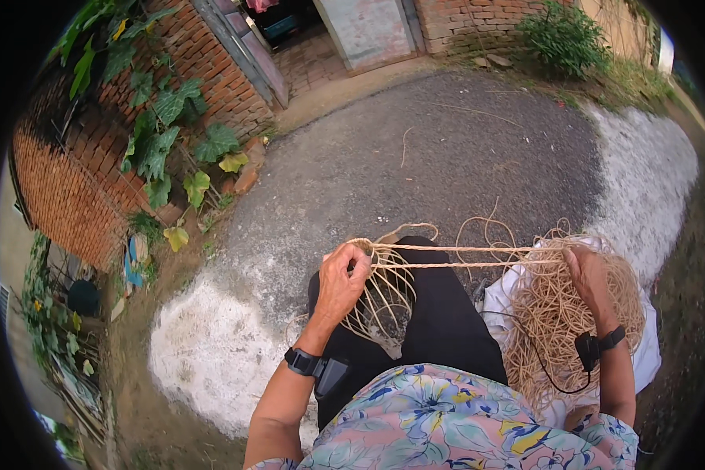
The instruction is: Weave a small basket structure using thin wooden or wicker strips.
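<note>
The two hands are well apart, with tan cord between them. The left hand [345, 274] is closed on a bunch of the cord [462, 250], over the knees of the black pants [446, 321]. From there, two lines of cord run straight and tight to the right hand [591, 274]. You can see the right thumb by the cord, but I cannot tell how the other fingers close, as they are hard to see.

More cord hangs in long loops [399, 294] just below and beside the left hand, in front of the lap. The right hand is over a big, messy pile of cord [552, 321]. The pile sits on a white sheet [649, 345], beside the person's right leg. A few loose loops lie on the gray ground [415, 180] between the hands, past the knees.
</note>
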Demonstrator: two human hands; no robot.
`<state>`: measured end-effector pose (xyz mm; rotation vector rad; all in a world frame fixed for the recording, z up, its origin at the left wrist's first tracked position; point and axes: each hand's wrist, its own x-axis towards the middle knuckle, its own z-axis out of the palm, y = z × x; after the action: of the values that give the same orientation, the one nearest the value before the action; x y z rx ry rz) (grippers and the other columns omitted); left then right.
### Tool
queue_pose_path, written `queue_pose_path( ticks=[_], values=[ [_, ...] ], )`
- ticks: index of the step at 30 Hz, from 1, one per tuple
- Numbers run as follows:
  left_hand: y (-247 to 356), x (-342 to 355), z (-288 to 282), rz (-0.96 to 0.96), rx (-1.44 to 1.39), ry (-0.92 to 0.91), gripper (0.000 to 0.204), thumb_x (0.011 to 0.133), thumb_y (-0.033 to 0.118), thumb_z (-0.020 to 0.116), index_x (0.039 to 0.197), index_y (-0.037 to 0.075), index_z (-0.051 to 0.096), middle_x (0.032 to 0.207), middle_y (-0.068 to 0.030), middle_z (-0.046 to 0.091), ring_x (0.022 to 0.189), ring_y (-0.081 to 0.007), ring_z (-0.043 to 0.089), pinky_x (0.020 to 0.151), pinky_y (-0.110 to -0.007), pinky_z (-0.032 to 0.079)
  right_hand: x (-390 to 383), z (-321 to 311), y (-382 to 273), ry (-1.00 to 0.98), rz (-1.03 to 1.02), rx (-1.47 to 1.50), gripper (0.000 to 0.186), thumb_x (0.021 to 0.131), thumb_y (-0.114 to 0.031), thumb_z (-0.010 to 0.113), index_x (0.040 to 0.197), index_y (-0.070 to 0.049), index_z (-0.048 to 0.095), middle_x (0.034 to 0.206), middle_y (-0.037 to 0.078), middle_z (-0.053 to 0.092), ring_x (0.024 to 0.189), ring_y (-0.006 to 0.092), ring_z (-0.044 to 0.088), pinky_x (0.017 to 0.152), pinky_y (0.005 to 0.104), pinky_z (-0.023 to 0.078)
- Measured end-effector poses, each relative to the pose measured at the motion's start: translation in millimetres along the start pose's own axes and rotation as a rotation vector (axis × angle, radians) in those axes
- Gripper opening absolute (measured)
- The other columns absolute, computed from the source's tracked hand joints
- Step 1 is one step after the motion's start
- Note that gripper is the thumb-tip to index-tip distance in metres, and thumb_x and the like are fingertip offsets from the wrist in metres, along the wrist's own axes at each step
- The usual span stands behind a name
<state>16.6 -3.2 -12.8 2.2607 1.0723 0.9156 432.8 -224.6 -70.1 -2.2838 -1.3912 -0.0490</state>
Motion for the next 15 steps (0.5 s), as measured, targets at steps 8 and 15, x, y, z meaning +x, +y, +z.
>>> queue_pose_path(
  ticks=[8, 15],
  values=[
    [-0.9, 2.1, 1.2, -0.038, -0.077, -0.02, 0.018, 0.087, 0.014, 0.062, 0.077, 0.001, 0.055, 0.069, -0.0084, 0.058, 0.061, -0.0232, 0.056, 0.068, -0.036, 0.046, -22.2, 44.7, 202.9, 0.184, 0.861, 0.631, 0.035, 0.09, -0.032, 0.058, 0.09, 0.003, 0.066, 0.066, 0.016, 0.066, 0.05, 0.0213, 0.059, 0.042, 0.0347, 0.043],
    [0.9, 5.5, -7.5, -0.06, -0.09, -0.135, 0.022, 0.089, 0.019, 0.064, 0.08, 0.0, 0.056, 0.071, -0.0094, 0.06, 0.063, -0.0198, 0.058, 0.064, -0.035, 0.047, 3.6, 74.9, 97.4, -0.156, 0.602, 0.384, 0.037, 0.088, -0.033, 0.061, 0.092, 0.003, 0.067, 0.072, 0.014, 0.066, 0.059, 0.0236, 0.063, 0.055, 0.0369, 0.048]
  ],
)
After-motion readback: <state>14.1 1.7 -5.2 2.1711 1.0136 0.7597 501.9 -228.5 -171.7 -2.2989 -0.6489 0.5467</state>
